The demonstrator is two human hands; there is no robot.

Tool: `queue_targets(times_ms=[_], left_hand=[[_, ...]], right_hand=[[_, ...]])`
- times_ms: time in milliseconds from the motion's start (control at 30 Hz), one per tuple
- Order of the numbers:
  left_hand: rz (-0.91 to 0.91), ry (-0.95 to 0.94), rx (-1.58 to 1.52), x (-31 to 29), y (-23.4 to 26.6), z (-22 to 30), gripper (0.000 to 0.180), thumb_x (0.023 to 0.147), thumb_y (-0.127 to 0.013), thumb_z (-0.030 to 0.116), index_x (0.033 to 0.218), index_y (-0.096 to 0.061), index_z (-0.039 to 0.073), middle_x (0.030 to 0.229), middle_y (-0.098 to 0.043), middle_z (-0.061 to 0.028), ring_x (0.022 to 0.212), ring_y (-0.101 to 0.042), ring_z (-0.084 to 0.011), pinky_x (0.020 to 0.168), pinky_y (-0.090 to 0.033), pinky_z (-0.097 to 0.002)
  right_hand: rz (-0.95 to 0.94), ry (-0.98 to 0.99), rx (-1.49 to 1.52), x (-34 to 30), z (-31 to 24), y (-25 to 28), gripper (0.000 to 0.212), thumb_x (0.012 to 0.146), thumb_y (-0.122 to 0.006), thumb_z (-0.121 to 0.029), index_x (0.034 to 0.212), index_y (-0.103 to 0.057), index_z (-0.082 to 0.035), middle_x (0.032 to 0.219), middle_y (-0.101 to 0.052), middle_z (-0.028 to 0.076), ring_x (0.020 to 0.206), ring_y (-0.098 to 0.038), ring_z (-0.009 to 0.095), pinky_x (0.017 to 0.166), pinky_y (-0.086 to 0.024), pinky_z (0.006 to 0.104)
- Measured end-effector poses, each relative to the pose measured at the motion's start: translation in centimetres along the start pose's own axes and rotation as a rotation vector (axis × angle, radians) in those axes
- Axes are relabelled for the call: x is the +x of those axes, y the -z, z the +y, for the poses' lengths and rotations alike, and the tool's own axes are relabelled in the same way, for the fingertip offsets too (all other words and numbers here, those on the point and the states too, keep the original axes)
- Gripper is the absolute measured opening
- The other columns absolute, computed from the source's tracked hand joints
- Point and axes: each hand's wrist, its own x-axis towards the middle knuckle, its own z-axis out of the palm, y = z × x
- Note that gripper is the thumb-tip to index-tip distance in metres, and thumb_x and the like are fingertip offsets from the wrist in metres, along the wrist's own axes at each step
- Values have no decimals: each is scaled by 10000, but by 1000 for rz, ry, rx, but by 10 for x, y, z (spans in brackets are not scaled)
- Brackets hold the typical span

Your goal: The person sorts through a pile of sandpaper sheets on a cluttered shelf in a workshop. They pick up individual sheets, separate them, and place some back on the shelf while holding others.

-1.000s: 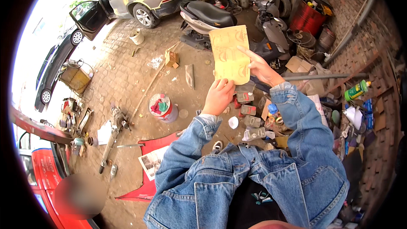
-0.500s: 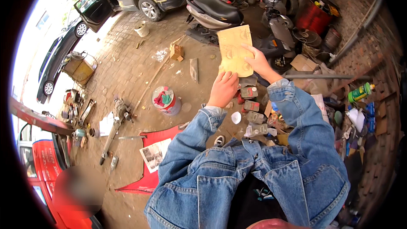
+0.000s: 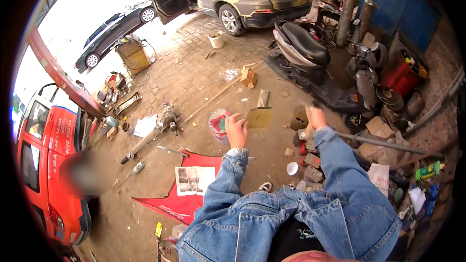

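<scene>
Held out ahead of me in my left hand (image 3: 237,130) is an olive-yellow piece of sheet (image 3: 260,117) that looks like sandpaper. The left fingers close on its left edge. My right hand (image 3: 316,117) is raised to the right, apart from that piece, its fingers curled and smeared by motion. A brownish curved shape (image 3: 298,118) shows just left of it; I cannot tell whether the hand holds it. Below the left hand stands a bucket (image 3: 219,122) with red and green cloth or gloves in it.
A red panel (image 3: 170,207) with a newspaper page (image 3: 195,180) lies at front left. Beyond it is a long metal car part (image 3: 150,138). A scooter (image 3: 310,58) and a car (image 3: 252,0) stand ahead. Several cans (image 3: 312,160) and clutter line the right side; a red vehicle (image 3: 48,155) is left.
Both hands were on one large yellow sheet; now they are apart, and the left holds a smaller-looking piece. The view has tilted up, showing more of the car and scooter.
</scene>
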Motion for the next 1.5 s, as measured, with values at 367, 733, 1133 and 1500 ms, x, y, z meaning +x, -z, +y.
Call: queue_targets(times_ms=[367, 733, 1133, 1500], left_hand=[[179, 119, -5, -1, 31, -62, 104, 758, -684, 86, 840, -711, 30, 917, -670, -74, 843, -581, -257, 771, -467, -361], [158, 899, -1026, 64, 4, -75, 232, 866, -629, 94, 1014, -638, -84, 918, -682, -127, 771, -662, -198, 667, -527, -298], [57, 887, -1050, 90, -44, -24, 230, 866, -660, 116, 1027, -641, -46, 951, -676, -91, 805, -649, -187, 691, -505, -301], [-102, 773, -1169, 87, -88, 63, 231, 888, -643, 124, 1042, -631, -48, 981, -665, -73, 839, -626, -148, 735, -477, -273]], right_hand=[[61, 60, 754, 30, -124, 39, 529, 698, -463, 97, 1211, -568, 21, 1141, -626, 230, 1085, -603, 308, 929, -459, 346], [1283, 220, -173, 51, -213, 270, 330, 850, -512, -35, 1132, -655, -128, 1222, -619, 46, 1195, -524, 278, 1055, -297, 494], [780, 473, 216, 38, -149, 194, 224, 757, -562, -35, 949, -677, -45, 950, -665, 109, 998, -616, 282, 907, -469, 387], [197, -156, 941, -70, -94, 130, 504, 745, -376, 128, 1145, -648, -15, 1190, -641, 131, 1062, -624, 236, 930, -451, 309]])
